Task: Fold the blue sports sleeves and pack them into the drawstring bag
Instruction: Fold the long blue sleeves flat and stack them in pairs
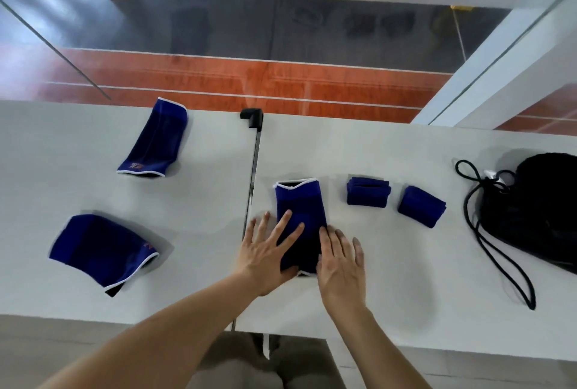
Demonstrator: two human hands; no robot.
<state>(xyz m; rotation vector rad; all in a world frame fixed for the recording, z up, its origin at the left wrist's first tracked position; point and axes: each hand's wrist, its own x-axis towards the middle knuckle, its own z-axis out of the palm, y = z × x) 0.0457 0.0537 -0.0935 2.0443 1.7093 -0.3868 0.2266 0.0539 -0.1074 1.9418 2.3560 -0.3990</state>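
- Our left hand [268, 251] lies flat, fingers spread wide, on the near left part of the blue sleeve [300, 226] at the middle of the table [374, 279]. It grips nothing; it only presses, we judge to pin the fabric and smooth it.
- Our right hand [340, 263] rests flat against the sleeve's near right edge, fingers extended and close together, also holding nothing. We read this as steadying the edge ahead of a fold.
- The sleeve lies lengthwise away from us, white-trimmed opening at the far end, so the near end could be rolled or folded forward.
- Two folded sleeves [368, 191] [421, 206] sit just right of it, side by side, on the way toward the black drawstring bag [543, 210]. That placement looks like staging for packing.
- The bag rests at the right edge of the table, its cord [496, 260] trailing loose toward us. Whether its mouth is open we cannot tell.
- Two unfolded sleeves [154, 139] [103, 248] wait well apart on the left, beyond the table seam.
- Judgement: folding is about half done; nothing seems packed yet.
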